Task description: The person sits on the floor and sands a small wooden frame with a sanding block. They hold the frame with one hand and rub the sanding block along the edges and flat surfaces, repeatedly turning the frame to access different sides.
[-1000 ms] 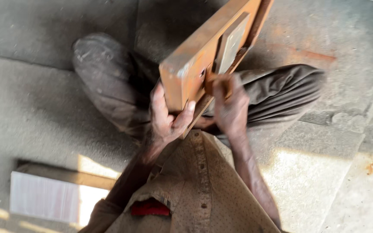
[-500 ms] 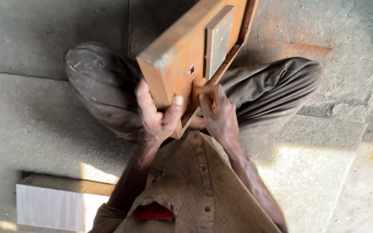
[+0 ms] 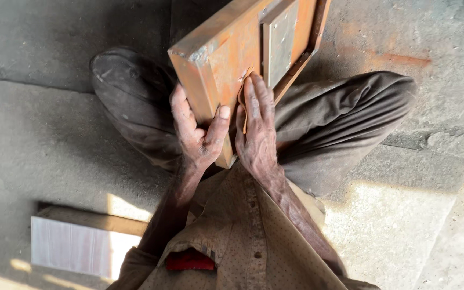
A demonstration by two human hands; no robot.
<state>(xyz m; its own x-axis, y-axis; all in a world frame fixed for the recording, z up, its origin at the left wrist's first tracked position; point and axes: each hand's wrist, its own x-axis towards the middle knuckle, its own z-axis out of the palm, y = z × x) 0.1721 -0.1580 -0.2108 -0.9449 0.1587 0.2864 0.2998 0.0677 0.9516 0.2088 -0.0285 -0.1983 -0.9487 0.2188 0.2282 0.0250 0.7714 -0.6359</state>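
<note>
Over the lap, left hand (image 3: 197, 137) gripping orange wooden frame (image 3: 226, 59), right hand (image 3: 256, 134) flat, sandpaper (image 3: 241, 96) mostly hidden.

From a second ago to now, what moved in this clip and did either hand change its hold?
The right hand went from curled at the wooden frame's near edge to lying flat on its face, fingers pressing what looks like a small sanding sheet. The frame shifted left in view, showing more of its grey panel. The left hand kept gripping the frame's near corner. The board on the floor stayed put.
</note>
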